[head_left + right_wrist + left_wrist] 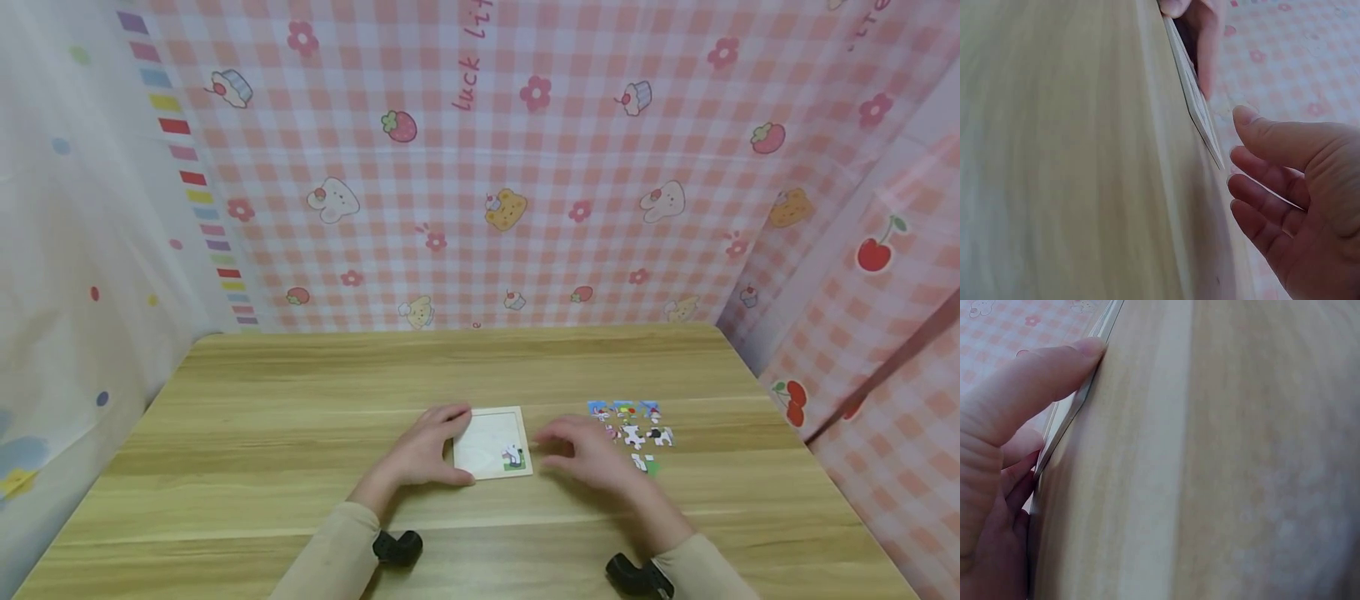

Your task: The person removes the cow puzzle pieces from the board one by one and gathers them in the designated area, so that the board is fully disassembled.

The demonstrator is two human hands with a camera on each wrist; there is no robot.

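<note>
My left hand [423,450] grips a square wooden puzzle tray [480,446] by its left side, thumb at the near edge and fingers at the far edge. The left wrist view has the thumb [1041,381] against the rim. One puzzle piece [514,456], white and green, lies in the tray's near right corner. Just right of the tray, my right hand [588,450] hovers with fingers loosely bent. In the right wrist view, nothing shows between its thumb [1285,140] and fingers, which are apart from the tray.
Several loose puzzle pieces [633,435] lie on the wooden table [315,375] to the right, partly hidden behind my right hand. A pink checked curtain [465,167] hangs along the table's far edge, with more cloth at both sides.
</note>
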